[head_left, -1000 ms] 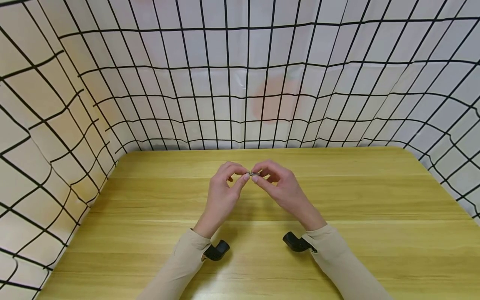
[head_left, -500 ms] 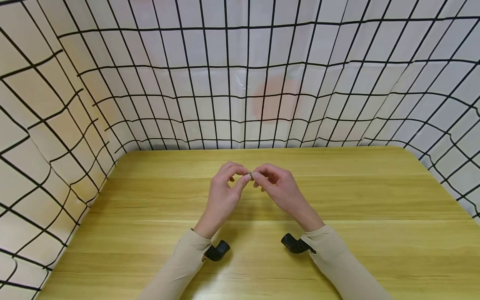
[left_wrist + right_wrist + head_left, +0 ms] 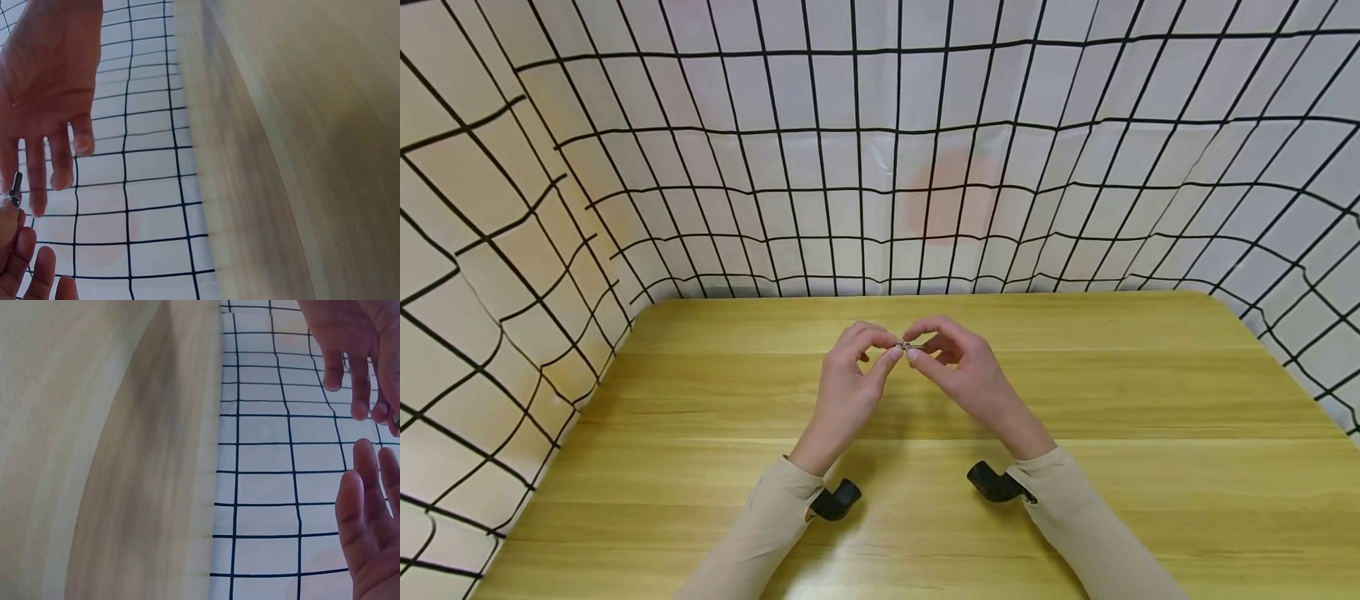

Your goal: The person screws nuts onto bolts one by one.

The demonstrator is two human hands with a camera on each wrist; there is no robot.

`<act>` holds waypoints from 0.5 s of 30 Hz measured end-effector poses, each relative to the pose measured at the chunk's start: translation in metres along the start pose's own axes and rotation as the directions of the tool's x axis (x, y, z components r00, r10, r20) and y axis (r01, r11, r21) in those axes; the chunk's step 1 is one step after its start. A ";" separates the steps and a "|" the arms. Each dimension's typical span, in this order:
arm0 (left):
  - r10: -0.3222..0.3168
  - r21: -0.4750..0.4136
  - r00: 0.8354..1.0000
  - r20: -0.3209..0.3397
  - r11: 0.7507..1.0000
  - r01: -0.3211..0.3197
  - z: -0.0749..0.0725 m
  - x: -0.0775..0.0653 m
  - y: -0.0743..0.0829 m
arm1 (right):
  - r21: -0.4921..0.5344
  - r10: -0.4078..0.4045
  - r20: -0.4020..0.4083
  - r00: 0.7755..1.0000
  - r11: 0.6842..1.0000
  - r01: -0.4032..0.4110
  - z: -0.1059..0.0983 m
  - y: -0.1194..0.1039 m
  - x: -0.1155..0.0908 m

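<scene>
Above the wooden table, my two hands meet at a small metal bolt [image 3: 906,346]. My left hand [image 3: 852,371] pinches one end of it between thumb and index finger. From the right, the thumb and index finger of my right hand [image 3: 964,367] curve round it with their tips right at its shiny middle. In the left wrist view the bolt's dark shaft [image 3: 18,180] points up towards the right palm, and its shiny part sits at the left fingertips. The right wrist view catches only a sliver of metal [image 3: 397,420] at its right edge.
The wooden table [image 3: 700,467] spreads under both forearms. A white sheet with a black grid [image 3: 775,167] rises behind its far edge and along both sides. Black wrist mounts [image 3: 996,483] stick out from the beige sleeves [image 3: 1075,508].
Half a second ago the right thumb and fingers covered the shaft; now they have parted and rolled back, so it shows between them. The left hand keeps its pinch almost unmoved.
</scene>
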State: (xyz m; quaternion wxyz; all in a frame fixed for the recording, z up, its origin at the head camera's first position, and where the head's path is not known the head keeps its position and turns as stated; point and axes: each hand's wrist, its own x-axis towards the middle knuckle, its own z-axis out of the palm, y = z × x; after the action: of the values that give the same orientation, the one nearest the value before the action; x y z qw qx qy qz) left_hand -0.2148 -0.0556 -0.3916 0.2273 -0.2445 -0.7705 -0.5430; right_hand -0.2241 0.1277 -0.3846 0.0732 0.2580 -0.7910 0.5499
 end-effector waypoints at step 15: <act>-0.028 0.015 1.000 -0.003 0.999 0.028 0.000 0.001 0.000 | 0.005 -0.044 0.010 0.999 0.999 0.044 0.001 0.002 0.000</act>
State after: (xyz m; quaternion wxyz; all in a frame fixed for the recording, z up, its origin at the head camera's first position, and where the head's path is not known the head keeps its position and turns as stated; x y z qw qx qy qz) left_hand -0.2152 -0.0558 -0.3906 0.2227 -0.2313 -0.7777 -0.5405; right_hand -0.2251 0.1276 -0.3863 0.0807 0.2782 -0.7841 0.5489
